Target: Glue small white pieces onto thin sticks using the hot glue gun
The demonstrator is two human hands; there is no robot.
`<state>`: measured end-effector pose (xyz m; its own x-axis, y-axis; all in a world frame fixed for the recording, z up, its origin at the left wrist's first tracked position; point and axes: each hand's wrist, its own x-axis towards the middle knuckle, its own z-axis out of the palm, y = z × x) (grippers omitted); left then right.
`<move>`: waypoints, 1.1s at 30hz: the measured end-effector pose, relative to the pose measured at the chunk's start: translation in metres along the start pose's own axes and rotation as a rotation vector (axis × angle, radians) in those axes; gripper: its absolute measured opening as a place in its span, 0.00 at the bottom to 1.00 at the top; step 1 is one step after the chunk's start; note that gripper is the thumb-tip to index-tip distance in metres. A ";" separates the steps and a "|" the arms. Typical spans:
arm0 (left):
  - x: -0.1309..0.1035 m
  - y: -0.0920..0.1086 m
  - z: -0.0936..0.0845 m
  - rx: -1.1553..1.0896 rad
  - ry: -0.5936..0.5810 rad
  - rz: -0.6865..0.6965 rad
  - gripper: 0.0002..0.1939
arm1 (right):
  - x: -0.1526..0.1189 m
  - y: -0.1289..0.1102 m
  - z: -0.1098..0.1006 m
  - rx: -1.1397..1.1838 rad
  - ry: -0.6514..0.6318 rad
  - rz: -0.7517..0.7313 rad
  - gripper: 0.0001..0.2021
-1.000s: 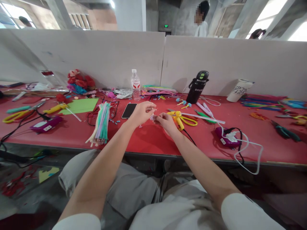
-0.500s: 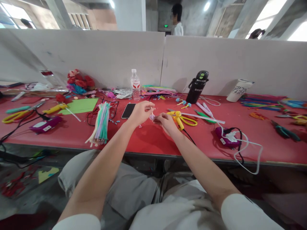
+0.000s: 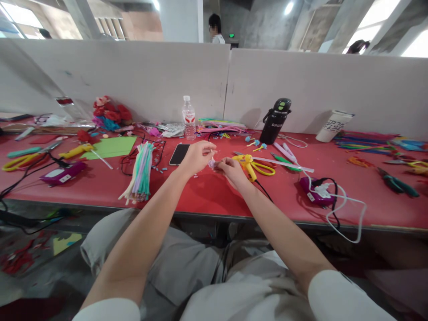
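Both hands meet over the red table (image 3: 203, 196), with a small pale purple piece (image 3: 211, 163) between them. My right hand (image 3: 229, 169) pinches this piece from the right. My left hand (image 3: 200, 155) is closed just above it, thumb and fingertips together; whatever those fingertips hold is too small to make out. A black phone (image 3: 179, 154) lies beside my left hand. Close to my right hand is a yellow glue gun (image 3: 246, 166), with yellow-handled scissors (image 3: 264, 168) next to it. Left of my left forearm lies a bundle of pastel fuzzy stems (image 3: 142, 171).
A water bottle (image 3: 189, 119) and a black flask (image 3: 276, 121) stand near the white partition (image 3: 150, 80). Small blue-topped pieces (image 3: 257, 143) lie before the flask. A purple power box (image 3: 317, 192) with a white cable sits right. Beyond the partition is a person (image 3: 216, 31).
The person behind the partition has moved left. My hands have barely moved, and the pale purple piece remains between them.
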<state>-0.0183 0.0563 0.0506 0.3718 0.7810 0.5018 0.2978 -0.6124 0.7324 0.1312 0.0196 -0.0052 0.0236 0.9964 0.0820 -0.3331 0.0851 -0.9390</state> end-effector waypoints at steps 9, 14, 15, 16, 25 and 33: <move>-0.001 0.001 0.000 0.035 0.008 -0.001 0.09 | -0.001 0.001 0.000 -0.009 0.005 0.008 0.16; 0.000 0.001 0.001 0.036 0.011 0.005 0.09 | -0.001 0.001 0.000 -0.007 0.010 0.005 0.17; 0.000 0.002 0.001 0.033 0.008 0.004 0.09 | -0.001 0.001 0.000 -0.003 0.012 0.005 0.17; 0.000 0.002 0.001 0.030 0.005 0.004 0.09 | -0.001 0.000 0.000 0.002 0.011 0.006 0.17; -0.001 0.004 0.003 0.017 -0.010 0.013 0.08 | -0.002 -0.002 -0.001 -0.010 0.022 0.024 0.15; -0.003 0.009 0.005 -0.008 -0.042 0.039 0.08 | -0.002 -0.002 -0.001 -0.025 0.019 0.029 0.15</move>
<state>-0.0128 0.0481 0.0532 0.4200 0.7505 0.5102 0.2752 -0.6410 0.7165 0.1330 0.0179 -0.0044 0.0318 0.9983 0.0482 -0.3099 0.0557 -0.9491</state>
